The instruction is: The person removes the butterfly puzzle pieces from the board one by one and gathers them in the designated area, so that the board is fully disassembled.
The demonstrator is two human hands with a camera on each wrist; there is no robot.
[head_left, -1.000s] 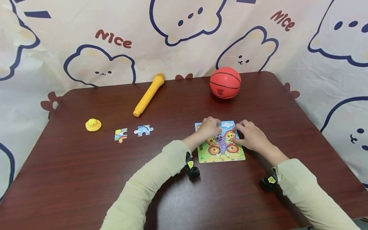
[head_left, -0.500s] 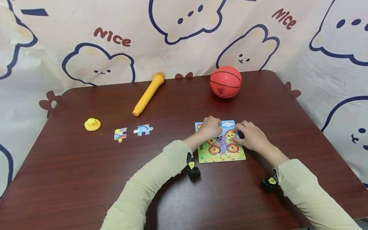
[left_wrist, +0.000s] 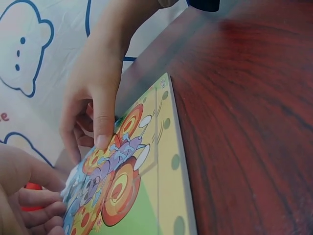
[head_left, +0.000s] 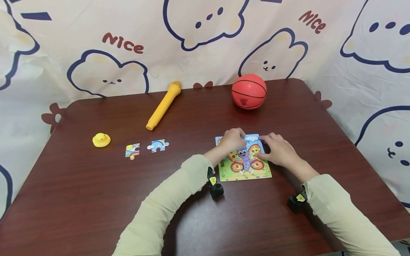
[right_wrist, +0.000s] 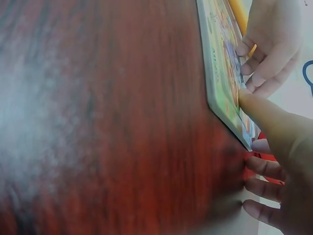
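Observation:
A butterfly jigsaw puzzle (head_left: 245,167) lies flat on the dark wood table. Over its upper part, my left hand (head_left: 231,140) pinches what looks like a small puzzle piece; the fingers hide most of it. In the left wrist view, the thumb (left_wrist: 46,177) and index tip of that hand meet near the puzzle's far edge. My right hand (head_left: 282,152) holds the puzzle at its upper right: the thumb (right_wrist: 259,108) is on the picture, the index finger by the corner. Two loose jigsaw pieces, one with a sun (head_left: 132,150) and one with a rainbow (head_left: 158,145), lie to the left.
At the left sits a yellow rubber duck (head_left: 101,140). A yellow toy microphone (head_left: 163,106) lies slanted towards the back. Near the back edge stands a red toy basketball (head_left: 249,91). A printed cloth (head_left: 192,64) hangs behind the table.
The fingers of my left hand shift slightly at the puzzle's upper part. The right hand stays almost still, its index finger a little straighter. The head view moves slightly.

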